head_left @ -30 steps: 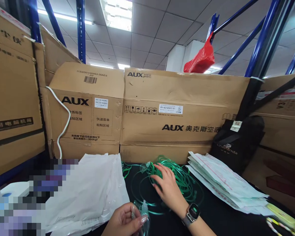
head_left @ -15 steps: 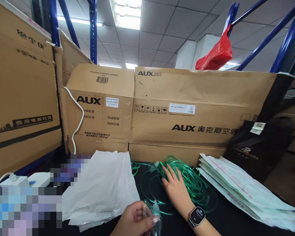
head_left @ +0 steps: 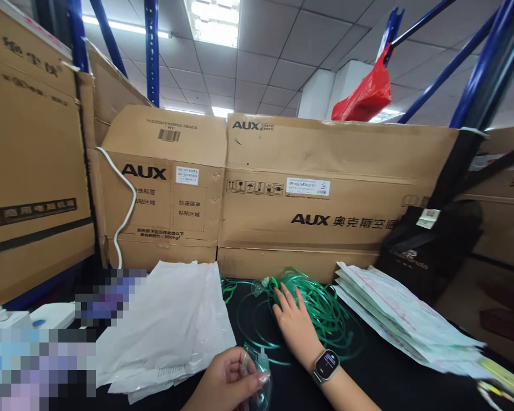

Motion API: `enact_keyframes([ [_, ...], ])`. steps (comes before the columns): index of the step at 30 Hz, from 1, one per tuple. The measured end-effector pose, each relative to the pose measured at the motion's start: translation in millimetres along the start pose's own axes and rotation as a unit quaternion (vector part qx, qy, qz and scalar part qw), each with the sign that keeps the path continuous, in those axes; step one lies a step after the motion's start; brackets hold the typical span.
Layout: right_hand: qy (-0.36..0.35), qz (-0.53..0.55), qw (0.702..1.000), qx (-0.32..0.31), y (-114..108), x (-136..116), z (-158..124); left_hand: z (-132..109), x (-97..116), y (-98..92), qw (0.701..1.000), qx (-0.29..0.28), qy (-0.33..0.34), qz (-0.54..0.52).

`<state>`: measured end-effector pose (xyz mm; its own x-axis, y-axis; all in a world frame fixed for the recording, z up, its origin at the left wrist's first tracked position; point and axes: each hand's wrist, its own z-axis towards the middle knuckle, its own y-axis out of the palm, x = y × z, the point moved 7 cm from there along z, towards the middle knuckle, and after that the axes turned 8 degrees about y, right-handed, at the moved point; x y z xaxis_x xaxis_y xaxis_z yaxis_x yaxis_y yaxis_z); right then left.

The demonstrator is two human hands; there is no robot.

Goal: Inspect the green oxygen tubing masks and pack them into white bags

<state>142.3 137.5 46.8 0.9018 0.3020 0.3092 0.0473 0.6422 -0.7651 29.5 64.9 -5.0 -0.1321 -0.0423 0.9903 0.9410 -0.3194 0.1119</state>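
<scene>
Your left hand (head_left: pixel 231 381) pinches a clear, rounded plastic piece (head_left: pixel 262 361); your right hand (head_left: pixel 296 322), fingers apart, lies over loosely coiled green plastic tubing (head_left: pixel 329 311) on the black bench (head_left: pixel 405 385) (tugging could snag overlapping loops)

There are two hands (head_left: pixel 233 381) (head_left: pixel 297 326), one tubing pile (head_left: pixel 323 311) and one watch (head_left: pixel 326 365).

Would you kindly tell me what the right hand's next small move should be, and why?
Probably the right hand should close its fingers on the green tubing: it is open, fingers spread, at the near side of the coils without gripping them, while the left hand pinches a clear plastic fitting.
</scene>
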Motion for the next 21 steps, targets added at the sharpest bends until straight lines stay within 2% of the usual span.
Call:
enact_keyframes([
  [21,0.005,0.000,1.000,-0.026,1.2,-0.7,-2.2,-0.1,-5.0,-1.3,1.000,-0.008,-0.011,0.010],
])
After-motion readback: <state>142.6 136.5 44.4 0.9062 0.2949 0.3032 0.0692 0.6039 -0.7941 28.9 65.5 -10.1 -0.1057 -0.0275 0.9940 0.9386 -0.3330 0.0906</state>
